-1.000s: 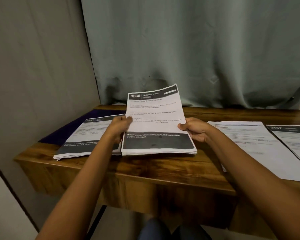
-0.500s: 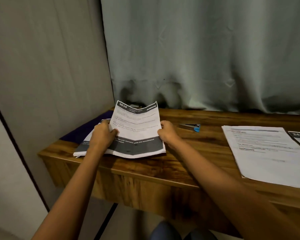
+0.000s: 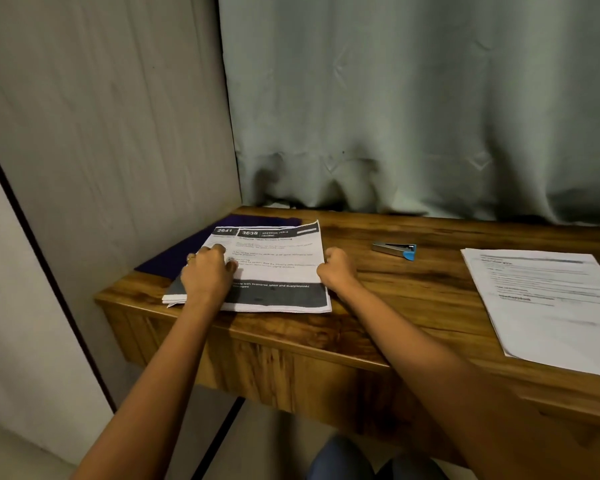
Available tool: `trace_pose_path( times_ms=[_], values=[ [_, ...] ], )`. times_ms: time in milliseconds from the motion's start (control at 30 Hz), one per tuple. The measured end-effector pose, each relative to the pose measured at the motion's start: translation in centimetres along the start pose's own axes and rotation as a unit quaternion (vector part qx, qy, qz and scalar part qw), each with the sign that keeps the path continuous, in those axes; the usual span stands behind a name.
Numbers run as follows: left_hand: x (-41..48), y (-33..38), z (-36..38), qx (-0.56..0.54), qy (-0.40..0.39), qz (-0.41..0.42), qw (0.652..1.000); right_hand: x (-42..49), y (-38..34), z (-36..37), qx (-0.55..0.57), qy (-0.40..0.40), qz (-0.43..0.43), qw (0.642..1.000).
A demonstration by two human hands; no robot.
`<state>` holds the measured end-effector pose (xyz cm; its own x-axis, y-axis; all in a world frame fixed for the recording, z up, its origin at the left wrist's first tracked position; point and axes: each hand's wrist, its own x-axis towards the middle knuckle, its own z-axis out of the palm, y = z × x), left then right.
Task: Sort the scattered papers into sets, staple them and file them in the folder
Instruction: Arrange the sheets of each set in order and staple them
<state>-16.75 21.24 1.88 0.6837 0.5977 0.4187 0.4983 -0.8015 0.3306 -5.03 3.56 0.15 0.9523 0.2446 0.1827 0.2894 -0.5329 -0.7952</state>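
My left hand (image 3: pixel 207 275) presses bent fingers on the thin, floppy 3638 papers (image 3: pixel 278 268). My right hand (image 3: pixel 336 271) pinches their side edge. Best held by both sides.
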Motion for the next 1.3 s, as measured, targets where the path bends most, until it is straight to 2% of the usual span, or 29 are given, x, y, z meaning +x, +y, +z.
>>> trace_pose_path(
  times_ms=[167,400,667,767,933,1100,1300],
  values=[
    [-0.8,3.2,-0.2,-0.061,0.021,0.052,0.997,-1.0,1.0,-2.3,0.015,0.029,-0.004,0.999],
    [-4.5,10.4,0.4,-0.159,-0.013,0.129,0.979,-3.2,3.6,-7.7,-0.006,0.060,-0.010,0.998],
    [-9.3,20.0,2.0,-0.279,-0.173,0.168,0.929,-4.9,9.6,-16.6,-0.064,0.140,0.067,0.986],
    [-11.0,23.6,2.9,-0.280,-0.226,0.173,0.917,-5.6,12.2,-20.4,-0.137,0.169,0.107,0.970],
    [-13.6,28.3,4.3,-0.259,-0.289,0.176,0.905,-7.2,16.0,-25.5,-0.194,0.205,0.175,0.943],
    [-15.4,31.4,4.6,-0.282,-0.341,0.195,0.875,-8.4,18.3,-28.1,-0.223,0.179,0.225,0.931],
    [-15.6,34.0,4.9,-0.310,-0.364,0.160,0.863,-8.9,19.7,-28.0,-0.271,0.163,0.236,0.919]
  ],
)
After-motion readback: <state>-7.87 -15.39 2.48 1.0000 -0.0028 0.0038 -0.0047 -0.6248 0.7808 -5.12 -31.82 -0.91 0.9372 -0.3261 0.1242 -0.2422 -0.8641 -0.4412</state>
